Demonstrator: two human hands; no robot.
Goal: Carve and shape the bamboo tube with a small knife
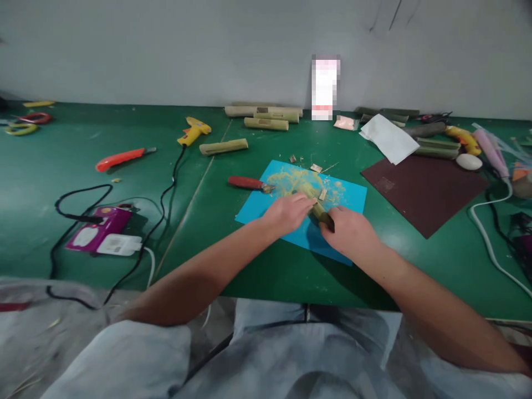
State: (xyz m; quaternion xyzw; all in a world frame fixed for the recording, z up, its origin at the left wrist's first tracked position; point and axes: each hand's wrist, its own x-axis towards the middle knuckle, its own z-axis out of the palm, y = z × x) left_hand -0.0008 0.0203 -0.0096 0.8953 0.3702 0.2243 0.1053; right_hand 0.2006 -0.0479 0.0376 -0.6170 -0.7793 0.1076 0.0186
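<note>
A short green bamboo tube (319,210) lies slantwise over a blue sheet (353,199), with both hands at it. My right hand (349,228) is closed around its near end. Along its upper side, my left hand (288,211) presses with fingers drawn together; whether they also pinch something small is hidden. Yellowish shavings (286,178) and dust are scattered over the sheet beyond the hands. A small pale chip (323,194) lies beside the tube. Left of the shavings rests a red-handled tool (246,182), its metal head on the sheet.
More bamboo pieces (266,124) lie along the wall. At left are a yellow glue gun (194,132), a red cutter (120,159) and a purple power strip (110,224) with cables. A dark brown sheet (428,194) and white paper (388,138) lie at right.
</note>
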